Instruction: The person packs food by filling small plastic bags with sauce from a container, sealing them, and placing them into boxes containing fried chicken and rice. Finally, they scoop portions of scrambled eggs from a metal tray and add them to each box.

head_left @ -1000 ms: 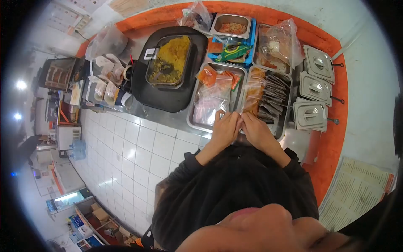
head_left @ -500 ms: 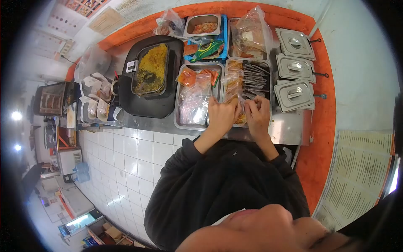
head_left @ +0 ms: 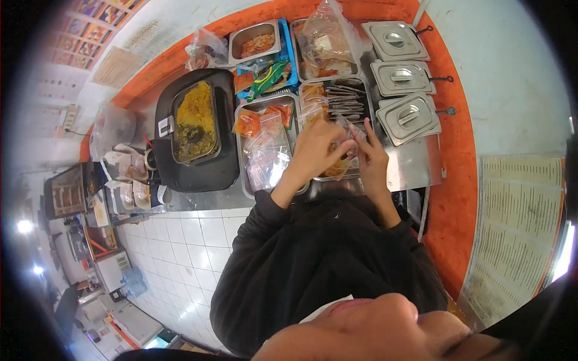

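Between my hands is a small clear plastic bag [head_left: 348,127], its contents hard to make out. My left hand [head_left: 320,149] curls over the bag's left side, fingertips together and partly hidden. From the right, my right hand [head_left: 372,157] pinches the bag with thumb and fingers. Beneath them lies a metal tray [head_left: 368,114] with orange-filled bags [head_left: 313,96] on its left and a stack of dark flat packets [head_left: 344,99] on its right. Next to my left forearm, another metal tray [head_left: 243,174] contains clear zip bags [head_left: 265,153] and orange sachets [head_left: 247,123].
A dark-rimmed pan of yellow food [head_left: 197,114] rests on a black board [head_left: 171,170] at left. Lidded metal containers [head_left: 402,76] line the right side. Behind are a metal pan of chopped food [head_left: 257,46], a green packet [head_left: 269,79] and a large plastic bag [head_left: 325,39].
The view has turned, so the counter sits further left. Both hands have lifted slightly with the bag; my left hand has rolled over it and my right fingers have straightened.
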Demonstrator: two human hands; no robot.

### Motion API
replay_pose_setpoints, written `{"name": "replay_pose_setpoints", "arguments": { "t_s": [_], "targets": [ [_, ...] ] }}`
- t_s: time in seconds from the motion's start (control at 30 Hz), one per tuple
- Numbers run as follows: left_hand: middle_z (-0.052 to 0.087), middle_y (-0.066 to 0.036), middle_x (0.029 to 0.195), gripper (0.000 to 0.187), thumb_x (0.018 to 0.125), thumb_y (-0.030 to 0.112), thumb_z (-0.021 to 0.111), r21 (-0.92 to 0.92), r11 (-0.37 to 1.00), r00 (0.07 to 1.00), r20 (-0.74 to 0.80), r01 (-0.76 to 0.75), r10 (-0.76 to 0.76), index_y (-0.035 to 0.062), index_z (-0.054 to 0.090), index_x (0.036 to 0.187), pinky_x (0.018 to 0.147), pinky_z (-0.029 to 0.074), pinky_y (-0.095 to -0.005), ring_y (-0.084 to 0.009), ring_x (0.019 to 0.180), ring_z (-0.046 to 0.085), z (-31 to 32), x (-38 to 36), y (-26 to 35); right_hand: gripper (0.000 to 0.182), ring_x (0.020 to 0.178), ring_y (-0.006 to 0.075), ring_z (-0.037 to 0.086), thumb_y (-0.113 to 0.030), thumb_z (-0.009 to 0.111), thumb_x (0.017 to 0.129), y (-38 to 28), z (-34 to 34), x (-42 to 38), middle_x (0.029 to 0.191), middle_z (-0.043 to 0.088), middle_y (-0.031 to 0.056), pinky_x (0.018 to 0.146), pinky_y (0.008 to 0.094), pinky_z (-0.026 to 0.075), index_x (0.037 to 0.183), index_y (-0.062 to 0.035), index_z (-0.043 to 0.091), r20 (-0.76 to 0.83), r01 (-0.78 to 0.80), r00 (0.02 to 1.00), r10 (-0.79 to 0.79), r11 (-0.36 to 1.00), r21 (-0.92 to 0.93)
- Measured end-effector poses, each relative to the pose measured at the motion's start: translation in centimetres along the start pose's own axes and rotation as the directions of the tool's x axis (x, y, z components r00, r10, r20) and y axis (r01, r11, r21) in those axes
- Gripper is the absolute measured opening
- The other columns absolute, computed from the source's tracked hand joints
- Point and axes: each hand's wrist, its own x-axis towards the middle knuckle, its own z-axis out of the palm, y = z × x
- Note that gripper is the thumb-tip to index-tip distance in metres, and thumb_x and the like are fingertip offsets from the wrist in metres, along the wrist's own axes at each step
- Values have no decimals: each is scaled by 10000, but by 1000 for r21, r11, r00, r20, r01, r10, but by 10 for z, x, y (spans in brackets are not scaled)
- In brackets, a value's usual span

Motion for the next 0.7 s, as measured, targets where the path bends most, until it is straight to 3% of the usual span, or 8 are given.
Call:
{"name": "replay_pose_setpoints", "arguments": {
  "t_s": [0.07,0.1,0.13,0.33,0.4,0.43,0.57,0.7],
  "targets": [
    [624,-132,845,211,855,251,598,-29,997,980,-190,-69,62,55,603,932,699,460,-354,-236,743,600,12,4,-17,476,857,215,618,73,563,799,-5,-13,8,1402,346,177,724,277,510,1222,-146,581,36,-113,994,107,942,316],
    [610,-113,922,215,868,244,599,-571,795,965,-17,205,-261,47,585,954,692,461,-320,-196,785,590,28,0,-33,465,940,184,607,90,545,801,0,-13,9,1442,286,163,756,269,511,1200,-142,599,49,-148,989,141,898,414],
    [596,-93,999,221,881,237,599,-860,270,857,301,434,-418,39,567,975,684,462,-286,-155,827,579,29,3,-37,465,940,184,607,90,545,801,6,-13,11,1442,286,163,756,269,511,1200,-142,599,43,-148,989,142,902,406],
    [639,-69,920,330,863,168,631,-755,335,825,502,564,-258,47,508,1144,678,465,-210,-110,828,607,34,14,-62,518,909,96,583,46,660,741,10,-28,29,1454,286,127,685,228,497,1218,-142,587,130,-206,976,173,927,313],
    [618,-125,1069,447,790,186,687,-738,587,927,141,332,-347,89,499,1185,793,463,-265,-194,968,602,44,21,-59,530,952,144,579,13,705,705,15,-32,37,1463,255,145,726,262,498,1201,-138,594,121,-106,989,86,980,168],
    [515,-129,1268,610,700,235,730,-227,972,996,-52,59,-72,135,473,1245,960,378,-385,-267,1157,505,30,34,-48,547,996,191,576,-21,749,669,18,-34,40,1472,224,163,768,296,500,1184,-134,602,134,-8,991,5,1000,24],
    [419,-62,1374,672,638,320,757,221,944,959,193,-247,206,157,501,1238,1037,230,-528,-249,1273,387,17,36,-17,431,1106,318,512,-105,788,631,27,-32,56,1452,246,184,879,361,465,1032,-89,632,147,332,940,-307,923,-196],
    [479,-77,1312,572,677,294,742,20,996,996,21,-89,89,131,545,1190,1035,259,-473,-280,1227,424,19,38,-27,275,1039,295,543,-108,752,676,28,-49,76,1233,513,136,868,368,455,934,-81,661,141,281,955,-262,949,-143]
  ]
}}
